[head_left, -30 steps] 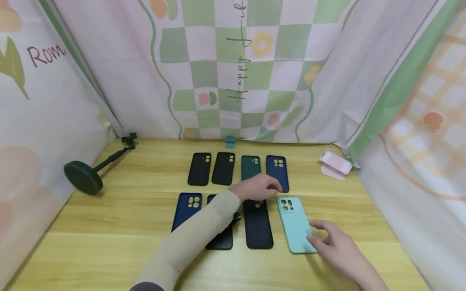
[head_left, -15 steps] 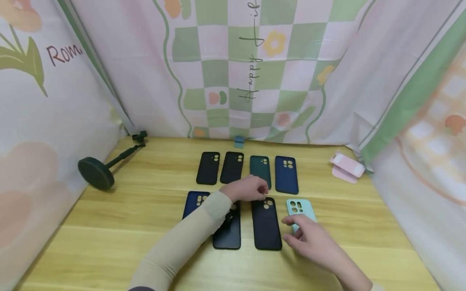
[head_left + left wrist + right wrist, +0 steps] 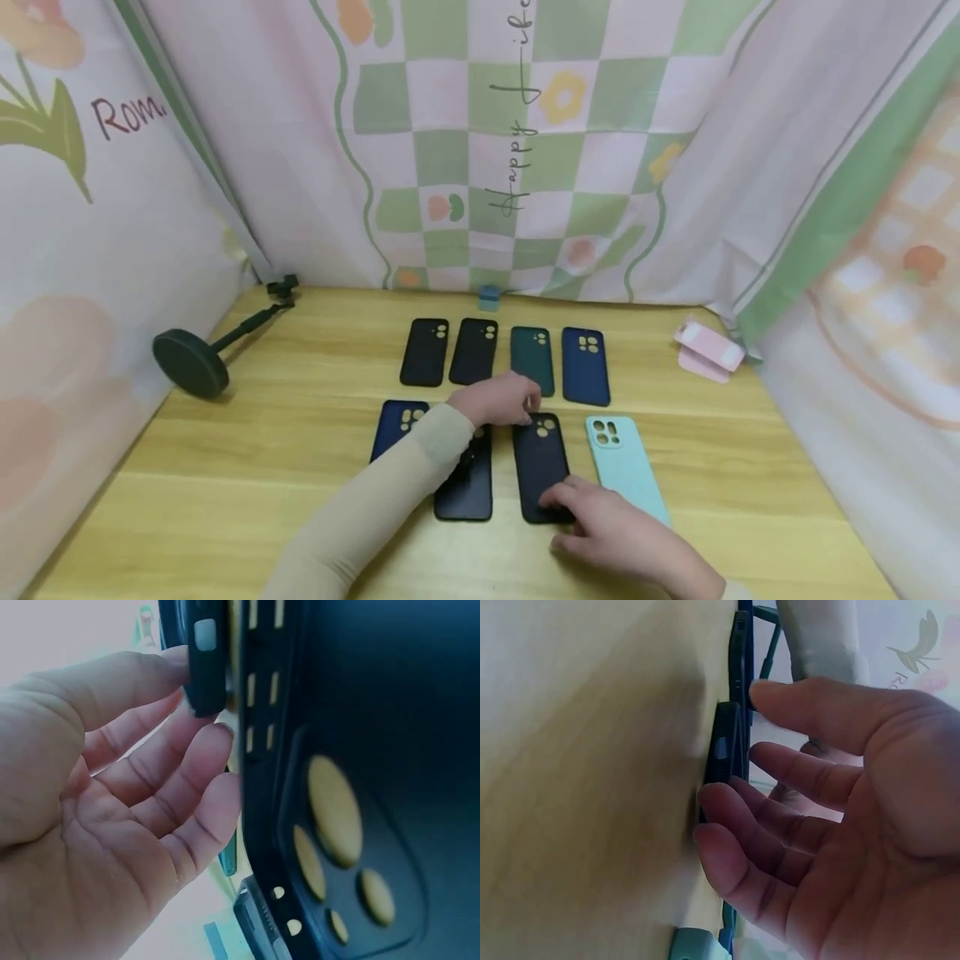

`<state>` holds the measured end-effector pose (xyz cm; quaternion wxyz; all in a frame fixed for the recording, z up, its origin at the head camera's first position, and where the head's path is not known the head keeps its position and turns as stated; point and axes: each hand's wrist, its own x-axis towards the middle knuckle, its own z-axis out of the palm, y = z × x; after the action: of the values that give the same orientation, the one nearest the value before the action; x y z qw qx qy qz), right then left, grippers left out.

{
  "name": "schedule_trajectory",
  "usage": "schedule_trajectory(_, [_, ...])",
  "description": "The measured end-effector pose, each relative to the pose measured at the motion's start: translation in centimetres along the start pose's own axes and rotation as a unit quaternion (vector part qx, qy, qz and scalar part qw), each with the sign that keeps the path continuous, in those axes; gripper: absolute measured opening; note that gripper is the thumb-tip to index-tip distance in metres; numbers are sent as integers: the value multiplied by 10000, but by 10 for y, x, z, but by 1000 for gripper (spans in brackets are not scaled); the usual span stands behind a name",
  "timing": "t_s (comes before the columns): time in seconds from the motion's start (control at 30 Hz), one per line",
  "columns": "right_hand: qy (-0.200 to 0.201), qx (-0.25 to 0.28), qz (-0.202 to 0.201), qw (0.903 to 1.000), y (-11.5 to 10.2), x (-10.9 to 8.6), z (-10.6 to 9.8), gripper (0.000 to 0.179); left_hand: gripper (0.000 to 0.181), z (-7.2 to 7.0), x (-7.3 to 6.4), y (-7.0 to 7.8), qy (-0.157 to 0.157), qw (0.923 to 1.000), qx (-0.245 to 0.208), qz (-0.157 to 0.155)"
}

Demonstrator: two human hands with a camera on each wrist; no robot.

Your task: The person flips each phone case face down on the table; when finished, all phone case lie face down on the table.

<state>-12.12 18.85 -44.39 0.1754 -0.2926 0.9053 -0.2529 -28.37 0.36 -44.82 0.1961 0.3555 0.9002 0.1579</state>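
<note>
My left hand (image 3: 498, 399) reaches over the front row of phone cases, loosely bent fingers at the upper left corner of a black phone case (image 3: 542, 462). In the left wrist view its thumb and fingertips lie against a dark case edge (image 3: 206, 664). Near that black case's lower right corner is my right hand (image 3: 611, 525); in the right wrist view, fingertips touch the case's side (image 3: 721, 746) while the thumb stands apart. A turquoise phone case (image 3: 626, 462) lies just right, partly behind the right hand. Another black case (image 3: 465, 496) lies left, partly under the left sleeve.
A dark blue case (image 3: 390, 425) is half hidden by the left forearm. Behind lie two black cases (image 3: 425, 354) (image 3: 473, 354), a dark green case (image 3: 532, 362) and a blue case (image 3: 586, 367). A round-based stand (image 3: 191, 364) and a pink holder (image 3: 708, 346) flank them.
My right hand has moved left from the turquoise case, passing over it, to the black case's lower right corner. My left hand has shifted left from near the blue case to the black case's top.
</note>
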Motion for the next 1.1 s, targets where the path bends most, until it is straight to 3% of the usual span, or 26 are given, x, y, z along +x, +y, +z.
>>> schedule_trajectory(0.17, [-60,-288,35,9996,-1,4,2,24,15,2,0,2,-11,10000,-52,-20])
schedule_trajectory(0.33, [-227,-332,56,9992,-2,7,3,18,13,3,0,1,154,9995,-168,202])
schedule_trajectory(0.63, [81,-136,-48,9999,-4,5,2,12,11,-4,-2,1,576,9921,-937,602])
schedule_trajectory(0.9, [746,-94,-269,9968,-1,-2,1,21,13,-8,-9,1,865,9690,-2119,929])
schedule_trajectory(1.1, [1260,145,-400,9911,-1,-6,1,24,18,-12,-12,-1,948,9493,-2864,882])
